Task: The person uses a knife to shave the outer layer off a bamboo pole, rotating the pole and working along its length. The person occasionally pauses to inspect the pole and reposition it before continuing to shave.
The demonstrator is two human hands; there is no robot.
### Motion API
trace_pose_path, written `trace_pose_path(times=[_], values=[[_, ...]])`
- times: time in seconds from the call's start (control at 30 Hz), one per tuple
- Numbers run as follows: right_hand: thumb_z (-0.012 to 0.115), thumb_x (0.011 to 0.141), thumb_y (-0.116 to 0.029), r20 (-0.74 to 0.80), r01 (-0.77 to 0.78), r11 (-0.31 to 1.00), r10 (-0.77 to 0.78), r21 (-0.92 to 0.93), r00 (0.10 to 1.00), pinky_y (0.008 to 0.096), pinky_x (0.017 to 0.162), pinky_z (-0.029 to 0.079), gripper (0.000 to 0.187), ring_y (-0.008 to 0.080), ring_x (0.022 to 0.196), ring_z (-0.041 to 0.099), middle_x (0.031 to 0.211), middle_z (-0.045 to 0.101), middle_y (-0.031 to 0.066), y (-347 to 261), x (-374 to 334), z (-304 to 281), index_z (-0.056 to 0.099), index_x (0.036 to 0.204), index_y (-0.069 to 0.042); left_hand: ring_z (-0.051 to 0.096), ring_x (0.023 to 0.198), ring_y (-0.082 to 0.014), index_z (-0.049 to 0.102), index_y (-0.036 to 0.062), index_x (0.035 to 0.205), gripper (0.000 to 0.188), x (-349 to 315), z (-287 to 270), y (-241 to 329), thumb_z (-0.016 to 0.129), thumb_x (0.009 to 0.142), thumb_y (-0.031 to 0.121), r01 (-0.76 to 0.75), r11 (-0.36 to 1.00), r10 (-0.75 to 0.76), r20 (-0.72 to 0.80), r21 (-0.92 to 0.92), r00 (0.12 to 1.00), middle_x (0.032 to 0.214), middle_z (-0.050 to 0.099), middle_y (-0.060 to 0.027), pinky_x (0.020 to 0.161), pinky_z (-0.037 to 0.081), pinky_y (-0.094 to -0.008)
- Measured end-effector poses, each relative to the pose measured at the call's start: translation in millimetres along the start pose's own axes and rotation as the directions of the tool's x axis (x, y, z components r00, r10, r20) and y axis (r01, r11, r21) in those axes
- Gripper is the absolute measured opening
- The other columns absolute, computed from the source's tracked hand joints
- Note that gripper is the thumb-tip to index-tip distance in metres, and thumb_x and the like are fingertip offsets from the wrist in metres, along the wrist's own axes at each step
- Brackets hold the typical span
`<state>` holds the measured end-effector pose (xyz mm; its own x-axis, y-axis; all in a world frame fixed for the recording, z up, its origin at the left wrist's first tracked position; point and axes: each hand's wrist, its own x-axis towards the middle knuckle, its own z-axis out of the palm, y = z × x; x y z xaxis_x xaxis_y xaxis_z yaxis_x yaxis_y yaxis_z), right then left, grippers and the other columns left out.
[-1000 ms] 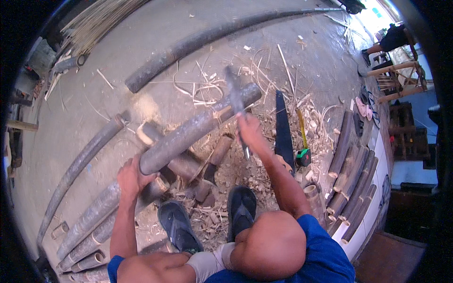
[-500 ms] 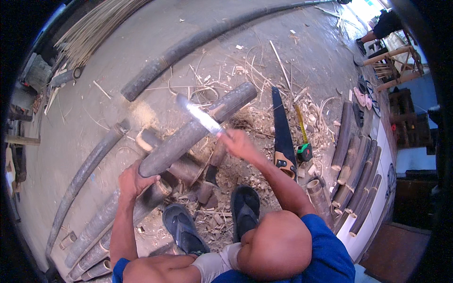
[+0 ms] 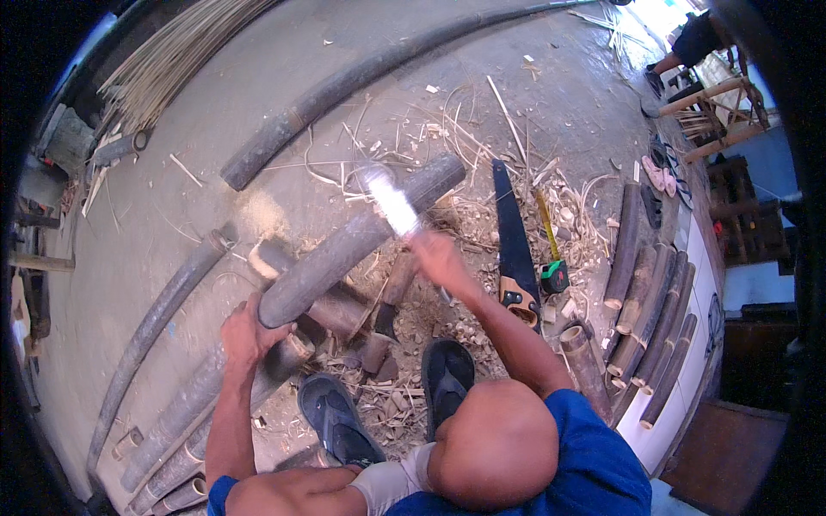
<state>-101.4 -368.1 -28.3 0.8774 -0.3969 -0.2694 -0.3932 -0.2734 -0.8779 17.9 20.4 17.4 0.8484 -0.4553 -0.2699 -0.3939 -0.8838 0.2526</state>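
Grey bamboo pole (image 3: pixel 348 244) lies slanting above a shorter bamboo piece (image 3: pixel 337 311). The left hand (image 3: pixel 246 329) has its grip closed around the near end. The right hand (image 3: pixel 439 258) is clenched on a knife (image 3: pixel 391 204), whose bright blade is blurred over the pole; if it touches, I cannot tell. Further right lie a handsaw (image 3: pixel 513 236) and a tape measure (image 3: pixel 553 276).

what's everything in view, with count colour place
bamboo pole: one, grey, centre
knife: one, silvery, at the pole
handsaw: one, dark blade, right
tape measure: one, green-black, beside handsaw
bamboo pieces: several, brown, right
other poles: several, grey, top and left
strips: many, pale, upper left
shavings: many, pale, floor
loose footwear: several, pink and dark, right
another person: one, dark clothing, upper right
sandals: two, dark, on feet
left hand: one, bare, pole's near end
right hand: one, bare, holding knife
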Motion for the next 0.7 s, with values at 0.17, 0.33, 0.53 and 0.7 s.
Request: trace_pose_path(times=[0.17, 0.33, 0.53, 0.7], values=[[0.056, 0.106, -0.050, -0.171, 0.005, 0.982, 0.028, 0.187, 0.985, 0.0307, 0.045, 0.047, 0.052, 0.0147, 0.049, 0.061, 0.056, 0.058, 0.0034, 2, 7, -4, 0.061, 0.084, -0.002, 0.072, 0.103, -0.0401, 0.065, 0.0125, 0.131, 0.088, 5, -7, -3, 0.090, 0.061, 0.059, -0.035, 0.992, 0.039, 0.031, -0.124, 0.999, 0.108, 0.075, -0.0208, 0.088, 0.055, -0.0494], [0.051, 0.107, -0.044, 0.018, -0.019, 0.997, 0.020, -0.069, 1.000, 0.0438, 0.061, 0.053, 0.052, 0.0239, 0.061, 0.067, 0.064, 0.065, 0.0117, 1, 6, 1, 0.064, 0.084, 0.000, 0.073, 0.102, -0.0403, 0.066, 0.0119, 0.130, 0.089, 5, -5, -1, 0.090, 0.059, 0.061, -0.001, 0.996, 0.004, 0.031, -0.092, 1.000, 0.106, 0.076, -0.0214, 0.089, 0.055, -0.0494], [0.057, 0.106, -0.047, -0.278, -0.095, 0.944, 0.187, 0.315, 0.942, 0.0392, 0.051, 0.052, 0.052, 0.0186, 0.051, 0.063, 0.062, 0.063, 0.0074, -6, -4, 7, 0.064, 0.086, 0.000, 0.073, 0.103, -0.0405, 0.068, 0.0096, 0.127, 0.089, 15, -13, -5, 0.089, 0.058, 0.063, 0.044, 0.990, -0.026, 0.138, -0.131, 0.990, 0.104, 0.076, -0.0219, 0.089, 0.055, -0.0489], [0.054, 0.107, -0.045, 0.152, 0.013, 1.000, -0.013, 0.002, 0.988, 0.0378, 0.051, 0.052, 0.050, 0.0186, 0.053, 0.065, 0.063, 0.064, 0.0075, -7, -3, 8, 0.066, 0.088, -0.001, 0.073, 0.102, -0.0407, 0.066, 0.0079, 0.127, 0.090, 12, -12, -3, 0.089, 0.058, 0.061, -0.003, 0.985, 0.020, 0.102, -0.171, 0.995, 0.104, 0.075, -0.0219, 0.088, 0.056, -0.0492]])
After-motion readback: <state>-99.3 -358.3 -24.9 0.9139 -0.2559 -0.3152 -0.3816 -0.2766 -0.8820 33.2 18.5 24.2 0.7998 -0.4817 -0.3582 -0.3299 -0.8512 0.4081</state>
